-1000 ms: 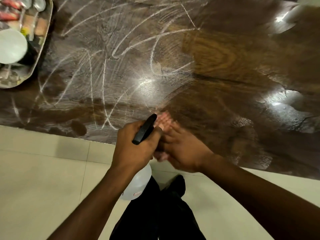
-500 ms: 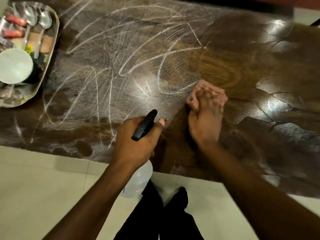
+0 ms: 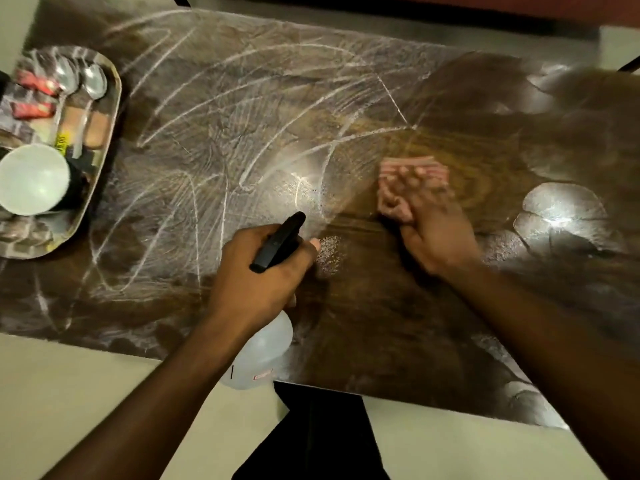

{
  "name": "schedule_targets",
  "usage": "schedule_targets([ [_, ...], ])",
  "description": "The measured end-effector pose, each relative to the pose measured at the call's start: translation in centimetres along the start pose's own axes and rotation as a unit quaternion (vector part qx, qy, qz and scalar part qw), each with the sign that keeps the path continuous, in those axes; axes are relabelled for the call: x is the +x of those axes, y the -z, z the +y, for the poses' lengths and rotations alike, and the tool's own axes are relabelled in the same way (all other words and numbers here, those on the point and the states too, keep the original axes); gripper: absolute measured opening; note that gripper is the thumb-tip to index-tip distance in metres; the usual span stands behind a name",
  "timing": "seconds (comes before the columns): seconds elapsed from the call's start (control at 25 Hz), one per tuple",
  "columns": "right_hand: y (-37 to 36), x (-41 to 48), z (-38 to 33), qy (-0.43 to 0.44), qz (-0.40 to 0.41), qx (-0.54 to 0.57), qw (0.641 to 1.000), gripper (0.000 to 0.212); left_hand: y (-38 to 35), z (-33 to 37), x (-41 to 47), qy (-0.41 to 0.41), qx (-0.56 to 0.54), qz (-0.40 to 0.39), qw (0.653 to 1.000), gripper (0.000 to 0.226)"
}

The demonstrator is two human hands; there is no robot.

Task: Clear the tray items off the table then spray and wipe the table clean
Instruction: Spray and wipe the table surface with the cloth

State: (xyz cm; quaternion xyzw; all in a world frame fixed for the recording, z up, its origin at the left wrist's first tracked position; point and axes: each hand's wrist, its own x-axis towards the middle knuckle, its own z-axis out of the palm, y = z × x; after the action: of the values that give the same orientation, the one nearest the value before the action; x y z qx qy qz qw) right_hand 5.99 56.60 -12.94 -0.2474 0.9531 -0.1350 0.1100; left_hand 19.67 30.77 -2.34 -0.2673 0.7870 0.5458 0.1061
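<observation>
Tabletop [image 3: 381, 323]: we see dark glossy wood, with white smears across its left and middle and wet patches gleaming at right.
Room: pale tiled floor [image 3: 86, 393] lies below the near edge.
Tray [image 3: 116, 98]: one, metal, on the tabletop's left end, well apart from both hands.
In the tray: we count two spoons [image 3: 94, 83], two red packets [image 3: 34, 109] and one white cup [image 3: 33, 178]; the rest is blurred.
Spray bottle [image 3: 277, 242]: one, with the left hand [image 3: 259, 275] curled round its neck, over the near edge.
Cloth [image 3: 412, 171]: one, pink, mid-tabletop, with the right hand [image 3: 436, 233] pressing it, fingers stretched across it.
</observation>
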Motion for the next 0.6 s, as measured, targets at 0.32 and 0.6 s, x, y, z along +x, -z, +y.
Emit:
schedule_targets([
  [0.32, -1.8, -1.1, -8.0, 0.179, -0.112, 0.032, 0.977, 0.061, -1.8, 4.7, 4.0, 0.020, 0.017, 0.022, 0.999, 0.041],
  [0.6, 2.1, 7.9, 1.7, 0.126, -0.111, 0.003, 0.986, 0.067, -1.3, 5.3, 7.2, 0.005, 0.005, 0.013, 1.000, 0.031],
])
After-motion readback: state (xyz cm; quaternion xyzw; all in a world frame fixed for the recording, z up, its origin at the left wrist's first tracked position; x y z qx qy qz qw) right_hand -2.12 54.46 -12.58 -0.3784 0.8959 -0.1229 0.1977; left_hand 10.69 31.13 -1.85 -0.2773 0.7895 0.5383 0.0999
